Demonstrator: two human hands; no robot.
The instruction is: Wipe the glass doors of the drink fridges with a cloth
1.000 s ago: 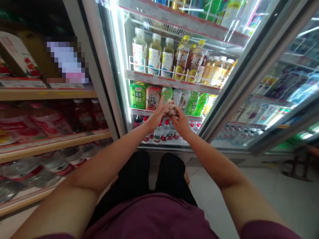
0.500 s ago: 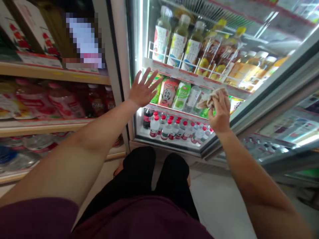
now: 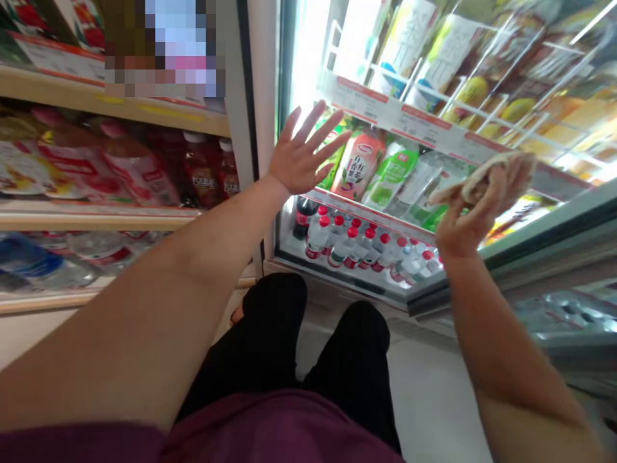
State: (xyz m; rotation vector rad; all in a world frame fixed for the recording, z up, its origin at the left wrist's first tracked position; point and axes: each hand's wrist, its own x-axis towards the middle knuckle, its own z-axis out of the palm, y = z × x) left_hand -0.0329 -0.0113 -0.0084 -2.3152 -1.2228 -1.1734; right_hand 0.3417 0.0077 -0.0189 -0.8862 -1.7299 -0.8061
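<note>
My left hand [image 3: 301, 154] is raised with fingers spread, palm toward the left side of the open drinks fridge, just in front of green and pink bottles [image 3: 359, 166] on a middle shelf. It holds nothing. My right hand [image 3: 475, 206] is closed on a crumpled beige cloth [image 3: 484, 177], held up near the fridge's open glass door [image 3: 540, 212] and the white price-strip shelf edge [image 3: 414, 119]. Small red-capped water bottles [image 3: 351, 247] stand on the bottom shelf below both hands.
Wooden store shelves [image 3: 116, 218] at left carry red-labelled bottles and water packs. The fridge frame post [image 3: 250, 128] separates them from the cooler. My dark-trousered legs [image 3: 313, 347] and pale floor tiles [image 3: 434, 411] lie below. A second glass door stands at far right.
Both hands came apart from the cloth held together at the middle shelf. My left hand opened and moved left and up; my right hand carried the cloth rightward. The view moved closer to the fridge.
</note>
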